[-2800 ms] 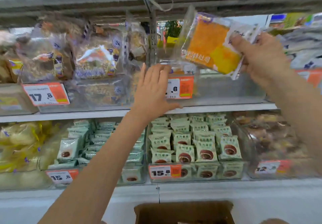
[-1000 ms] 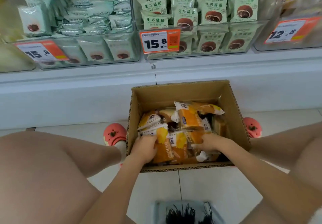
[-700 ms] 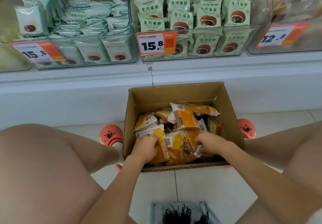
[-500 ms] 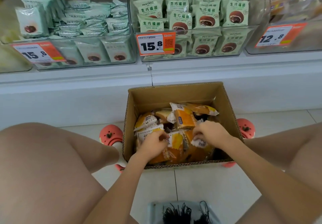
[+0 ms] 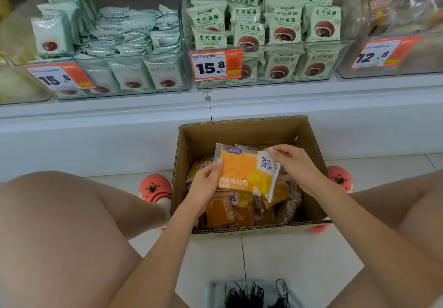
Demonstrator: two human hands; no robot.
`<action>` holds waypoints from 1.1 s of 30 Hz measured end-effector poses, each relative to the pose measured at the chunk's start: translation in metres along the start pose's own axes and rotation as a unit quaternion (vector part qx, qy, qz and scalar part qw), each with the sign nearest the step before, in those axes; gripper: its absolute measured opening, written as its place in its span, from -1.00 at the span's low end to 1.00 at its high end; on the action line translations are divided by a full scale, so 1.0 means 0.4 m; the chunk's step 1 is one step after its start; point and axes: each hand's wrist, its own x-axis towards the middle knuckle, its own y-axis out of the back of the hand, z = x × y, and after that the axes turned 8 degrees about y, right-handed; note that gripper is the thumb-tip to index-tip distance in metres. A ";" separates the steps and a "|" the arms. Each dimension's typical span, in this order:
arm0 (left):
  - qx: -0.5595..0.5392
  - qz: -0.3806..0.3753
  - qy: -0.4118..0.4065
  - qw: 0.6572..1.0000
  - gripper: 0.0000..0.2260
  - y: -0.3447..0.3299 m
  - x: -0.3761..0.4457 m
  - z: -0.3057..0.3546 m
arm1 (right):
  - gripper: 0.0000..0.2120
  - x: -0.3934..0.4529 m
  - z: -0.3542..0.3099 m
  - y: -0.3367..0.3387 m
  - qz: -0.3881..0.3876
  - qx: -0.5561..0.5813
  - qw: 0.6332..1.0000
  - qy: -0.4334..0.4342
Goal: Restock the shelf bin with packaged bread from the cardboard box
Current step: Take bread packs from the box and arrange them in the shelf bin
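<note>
Both hands grasped one orange bread packet (image 5: pixel 244 172): left hand (image 5: pixel 206 185) at its left edge, right hand (image 5: pixel 293 163) pinching the right end. Packet held above open cardboard box (image 5: pixel 242 131) on floor, more packets inside.

Hands: two, left (image 5: pixel 206 185) and right (image 5: pixel 293 163)
Held packs: one (image 5: pixel 244 171)
Boxes: one (image 5: pixel 239 132), at 12 o'clock of the knees
Loose packs in box: too heaped to count
Price tags: three, (image 5: pixel 58 77), (image 5: pixel 215 65), (image 5: pixel 383 52)
Pink shoes: two, (image 5: pixel 154 186), (image 5: pixel 340 178)
</note>
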 end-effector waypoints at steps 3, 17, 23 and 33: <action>-0.013 0.040 -0.009 0.999 -0.70 0.000 -0.003 -0.002 | -0.60 -0.006 0.012 -0.019 -0.049 0.032 0.993 -0.099; 0.368 0.285 -0.201 0.862 -0.61 0.008 -0.003 -0.020 | -0.62 -0.014 0.119 -0.088 0.087 -0.299 0.948 0.066; 0.403 0.275 -0.237 0.840 -0.60 0.001 -0.014 0.006 | -0.65 -0.010 0.107 -0.074 0.059 -0.213 0.972 0.079; 0.483 0.261 -0.525 0.650 -0.57 0.019 -0.111 0.234 | -0.57 -0.027 -0.150 -0.042 0.057 -0.042 0.968 0.240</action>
